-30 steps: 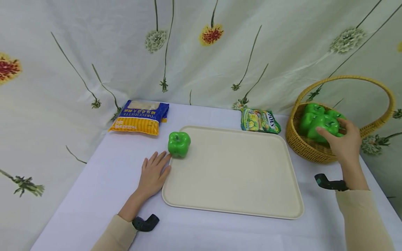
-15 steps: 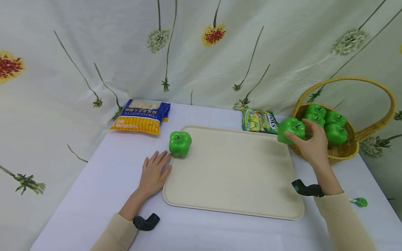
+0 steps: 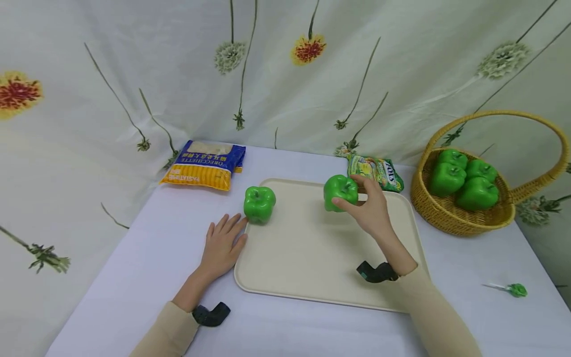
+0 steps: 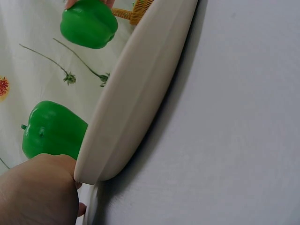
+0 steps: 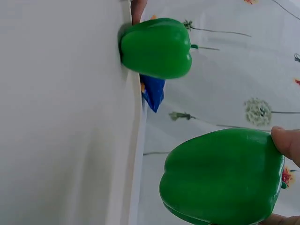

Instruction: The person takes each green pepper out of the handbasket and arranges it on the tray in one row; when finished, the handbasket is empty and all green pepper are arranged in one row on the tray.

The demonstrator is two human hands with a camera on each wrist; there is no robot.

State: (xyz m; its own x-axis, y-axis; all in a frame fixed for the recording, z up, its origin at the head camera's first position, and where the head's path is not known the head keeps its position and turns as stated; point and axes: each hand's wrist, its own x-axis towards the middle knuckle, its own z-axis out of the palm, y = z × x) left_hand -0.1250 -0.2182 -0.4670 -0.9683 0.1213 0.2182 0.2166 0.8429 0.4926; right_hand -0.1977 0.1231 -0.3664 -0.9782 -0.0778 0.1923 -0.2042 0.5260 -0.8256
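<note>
In the head view my right hand (image 3: pixel 372 206) holds a green bell pepper (image 3: pixel 339 192) above the beige tray (image 3: pixel 312 258), pinched between thumb and fingers. The right wrist view shows this held pepper (image 5: pixel 225 176) close up, apart from the tray. Another green bell pepper (image 3: pixel 259 204) stands upright in the tray's far left corner. My left hand (image 3: pixel 221 245) lies flat with spread fingers at the tray's left edge, its fingertips near that pepper. Several more green peppers (image 3: pixel 477 193) sit in a wicker basket (image 3: pixel 464 225) at the right.
Behind the tray lie a blue and yellow pasta bag (image 3: pixel 200 166) at left and a green snack bag (image 3: pixel 376 172) at right. A small green-headed stick (image 3: pixel 516 290) rests on the white table at right. The basket's tall handle (image 3: pixel 495 114) arches over it.
My right hand has lifted a green bell pepper out of the basket and carried it left over the tray. The left hand stays at the tray's edge.
</note>
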